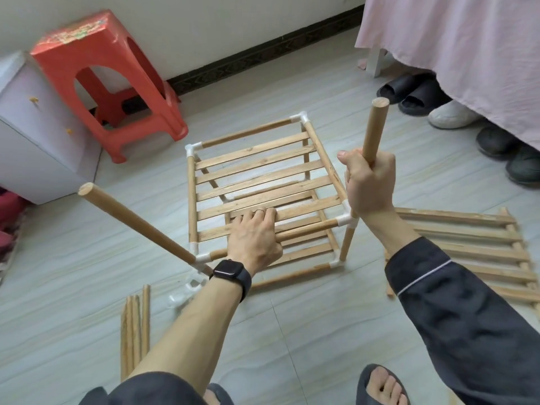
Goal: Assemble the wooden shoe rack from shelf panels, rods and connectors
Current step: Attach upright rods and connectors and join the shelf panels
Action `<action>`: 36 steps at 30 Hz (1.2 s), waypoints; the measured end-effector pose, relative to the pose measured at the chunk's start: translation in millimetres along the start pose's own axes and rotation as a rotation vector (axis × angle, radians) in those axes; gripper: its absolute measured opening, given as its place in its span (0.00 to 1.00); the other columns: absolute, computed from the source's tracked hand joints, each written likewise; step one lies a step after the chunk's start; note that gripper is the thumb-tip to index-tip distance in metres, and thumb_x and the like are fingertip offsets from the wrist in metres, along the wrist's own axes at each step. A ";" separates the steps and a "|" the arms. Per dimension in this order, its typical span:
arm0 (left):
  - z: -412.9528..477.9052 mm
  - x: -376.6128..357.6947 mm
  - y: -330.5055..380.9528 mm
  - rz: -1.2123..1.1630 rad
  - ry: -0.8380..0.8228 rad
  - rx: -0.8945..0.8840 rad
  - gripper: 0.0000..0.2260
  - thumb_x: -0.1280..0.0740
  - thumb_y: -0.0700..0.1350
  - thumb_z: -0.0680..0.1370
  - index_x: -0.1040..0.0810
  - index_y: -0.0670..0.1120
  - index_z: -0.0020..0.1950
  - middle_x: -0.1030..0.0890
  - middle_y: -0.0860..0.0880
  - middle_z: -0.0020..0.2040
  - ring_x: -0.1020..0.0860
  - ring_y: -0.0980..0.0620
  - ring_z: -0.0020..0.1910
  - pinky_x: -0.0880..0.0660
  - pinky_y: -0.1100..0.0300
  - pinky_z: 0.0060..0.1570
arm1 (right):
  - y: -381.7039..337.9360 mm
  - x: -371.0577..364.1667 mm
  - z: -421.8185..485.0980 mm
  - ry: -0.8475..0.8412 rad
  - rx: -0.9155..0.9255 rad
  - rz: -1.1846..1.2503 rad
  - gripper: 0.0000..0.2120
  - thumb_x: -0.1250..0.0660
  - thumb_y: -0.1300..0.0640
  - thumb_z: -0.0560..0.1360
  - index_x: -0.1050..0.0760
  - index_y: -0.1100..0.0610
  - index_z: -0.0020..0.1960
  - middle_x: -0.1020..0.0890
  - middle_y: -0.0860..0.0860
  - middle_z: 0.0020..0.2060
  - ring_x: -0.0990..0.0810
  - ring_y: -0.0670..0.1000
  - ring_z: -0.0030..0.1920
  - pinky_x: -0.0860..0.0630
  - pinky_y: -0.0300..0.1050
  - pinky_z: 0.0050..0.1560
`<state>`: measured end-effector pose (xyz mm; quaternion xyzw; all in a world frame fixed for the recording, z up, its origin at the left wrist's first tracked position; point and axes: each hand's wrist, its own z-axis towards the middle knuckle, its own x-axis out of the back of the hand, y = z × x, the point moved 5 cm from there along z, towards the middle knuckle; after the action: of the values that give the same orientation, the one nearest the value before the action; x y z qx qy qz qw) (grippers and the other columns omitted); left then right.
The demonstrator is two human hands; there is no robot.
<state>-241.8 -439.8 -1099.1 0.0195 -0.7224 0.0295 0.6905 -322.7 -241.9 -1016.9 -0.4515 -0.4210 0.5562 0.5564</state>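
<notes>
Dark sleeve (467, 317), right hand (369, 185) round rod (375, 127)

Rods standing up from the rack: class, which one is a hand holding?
The near-right rod: the right hand is wrapped around it. The near-left rod leans outward with no hand on it.
</notes>
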 end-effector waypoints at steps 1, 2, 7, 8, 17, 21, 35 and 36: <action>-0.9 -0.6 1.2 0.005 0.001 0.011 0.18 0.39 0.44 0.72 0.31 0.49 0.62 0.22 0.48 0.58 0.28 0.44 0.57 0.31 0.51 0.55 | -0.6 0.1 -0.9 0.011 -0.006 -0.008 0.20 0.34 0.58 0.73 0.36 0.56 0.25 0.36 0.47 0.19 0.36 0.52 0.23 0.39 0.47 0.27; -1.4 -1.0 2.5 0.013 0.008 0.020 0.18 0.39 0.44 0.72 0.31 0.49 0.63 0.22 0.48 0.59 0.28 0.43 0.57 0.31 0.51 0.55 | -1.7 0.3 -1.0 0.018 -0.014 -0.013 0.20 0.34 0.57 0.73 0.36 0.56 0.25 0.36 0.47 0.19 0.36 0.51 0.23 0.39 0.46 0.27; 6.8 1.0 -1.3 0.136 0.036 -0.005 0.24 0.39 0.40 0.75 0.36 0.52 0.71 0.25 0.47 0.66 0.30 0.44 0.64 0.32 0.49 0.62 | -7.2 -2.2 -9.8 0.042 -0.072 -0.053 0.23 0.35 0.58 0.76 0.38 0.53 0.25 0.36 0.42 0.18 0.36 0.45 0.22 0.37 0.40 0.25; 9.1 3.3 -6.8 0.175 0.041 -0.005 0.27 0.39 0.39 0.76 0.39 0.53 0.74 0.29 0.46 0.70 0.32 0.44 0.68 0.34 0.48 0.65 | -7.5 -4.9 -16.6 0.047 -0.087 -0.073 0.23 0.35 0.57 0.76 0.38 0.52 0.25 0.36 0.42 0.18 0.36 0.45 0.22 0.37 0.40 0.26; -39.6 35.4 -24.3 -0.047 0.024 0.043 0.40 0.32 0.47 0.72 0.49 0.58 0.79 0.42 0.46 0.80 0.46 0.45 0.79 0.42 0.49 0.75 | -30.4 -75.5 -81.0 -0.270 -0.105 -0.217 0.13 0.40 0.37 0.81 0.23 0.44 0.49 0.21 0.39 0.37 0.22 0.36 0.40 0.26 0.42 0.46; -75.4 32.4 -27.5 -0.122 -0.064 0.015 0.41 0.31 0.59 0.70 0.50 0.62 0.77 0.43 0.43 0.80 0.48 0.42 0.79 0.46 0.43 0.77 | -37.6 -97.7 -96.8 -0.613 -0.028 -0.204 0.23 0.34 0.34 0.76 0.28 0.53 0.56 0.20 0.50 0.47 0.20 0.43 0.46 0.21 0.50 0.52; -83.7 19.4 -5.2 -0.353 -0.141 0.108 0.28 0.39 0.69 0.76 0.35 0.64 0.75 0.43 0.46 0.81 0.45 0.45 0.80 0.41 0.44 0.76 | 2.0 -60.1 -70.6 -0.747 0.234 -0.875 0.37 0.61 0.23 0.76 0.24 0.42 0.63 0.22 0.45 0.62 0.27 0.47 0.65 0.26 0.56 0.61; -83.8 19.0 -4.6 -0.323 -0.124 0.109 0.26 0.39 0.68 0.77 0.34 0.65 0.74 0.43 0.46 0.81 0.45 0.45 0.80 0.40 0.43 0.75 | 4.8 -54.4 -67.2 -0.726 0.253 -0.903 0.37 0.62 0.24 0.76 0.24 0.43 0.62 0.22 0.45 0.62 0.27 0.48 0.64 0.26 0.53 0.59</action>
<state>-158.8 -438.3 -1076.4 0.1743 -0.7486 -0.0438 0.6382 -260.1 -298.6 -1035.6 0.0613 -0.6655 0.4293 0.6076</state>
